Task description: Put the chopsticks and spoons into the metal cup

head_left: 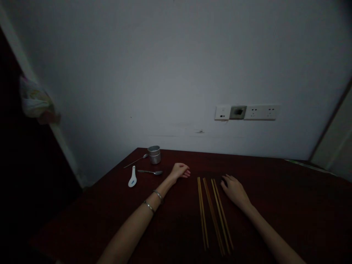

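Three pairs of chopsticks lie lengthwise on the dark red table [176,227]: a left pair [202,212], a darker middle pair [213,216] and a right pair [222,214]. My left hand [180,171] rests on the table left of their far ends, on its side with fingers loosely curled and apart, holding nothing visible. Just right of the chopsticks, my right hand [233,189] lies palm down with its fingers spread, empty. Farther left are a white ceramic spoon [132,179], a metal spoon [150,172], a long-handled metal spoon [137,160] and metal cups [154,155], seemingly stacked.
Behind the table stands a pale wall [165,73] with a row of sockets [260,112] at the right. A plastic bag [35,99] hangs at the far left beside a dark area. A thin strip [308,166] lies along the table's back right edge.
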A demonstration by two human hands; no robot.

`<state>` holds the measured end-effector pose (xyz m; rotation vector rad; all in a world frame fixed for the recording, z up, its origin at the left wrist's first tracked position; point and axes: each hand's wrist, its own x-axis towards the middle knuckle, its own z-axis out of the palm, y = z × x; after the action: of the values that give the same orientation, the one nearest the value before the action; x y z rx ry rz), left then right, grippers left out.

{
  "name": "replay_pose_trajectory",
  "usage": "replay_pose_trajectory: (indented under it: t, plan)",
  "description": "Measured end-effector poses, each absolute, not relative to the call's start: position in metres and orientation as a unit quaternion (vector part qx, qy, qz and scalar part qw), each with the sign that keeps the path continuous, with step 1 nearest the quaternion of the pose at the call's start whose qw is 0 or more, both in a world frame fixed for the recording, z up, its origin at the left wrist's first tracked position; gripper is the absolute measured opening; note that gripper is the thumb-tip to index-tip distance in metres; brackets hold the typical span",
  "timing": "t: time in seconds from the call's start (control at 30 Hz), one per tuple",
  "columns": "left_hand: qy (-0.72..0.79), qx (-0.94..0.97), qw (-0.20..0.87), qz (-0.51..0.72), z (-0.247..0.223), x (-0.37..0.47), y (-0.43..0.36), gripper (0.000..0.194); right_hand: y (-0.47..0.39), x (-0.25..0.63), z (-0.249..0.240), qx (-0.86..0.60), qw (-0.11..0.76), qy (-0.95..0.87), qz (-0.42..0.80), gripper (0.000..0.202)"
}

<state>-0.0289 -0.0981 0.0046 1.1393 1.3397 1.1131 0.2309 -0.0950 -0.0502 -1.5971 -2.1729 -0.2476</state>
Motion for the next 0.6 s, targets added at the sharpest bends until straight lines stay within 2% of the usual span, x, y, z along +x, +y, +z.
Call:
replay_pose_trajectory:
  t: [0.2,0.37,0.47,0.6]
  plan:
    - [0.499,0.556,0.413,0.52,0.073,-0.059,-0.113,0.02,-0.092,0.232,-0.056,-0.571,0.21,-0.785,-0.114,0.04]
    - [0.522,0.533,0.247,0.618,0.119,-0.136,-0.115,0.024,-0.091,0.231,-0.06,-0.57,0.2,-0.786,-0.136,0.041]
    - [0.591,0.512,0.144,0.606,0.118,-0.197,-0.106,0.023,-0.09,0.231,-0.06,-0.575,0.196,-0.781,-0.145,0.041]
    - [0.743,0.471,0.099,0.465,0.089,-0.267,-0.098,0.026,-0.088,0.231,-0.061,-0.578,0.194,-0.78,-0.143,0.041]
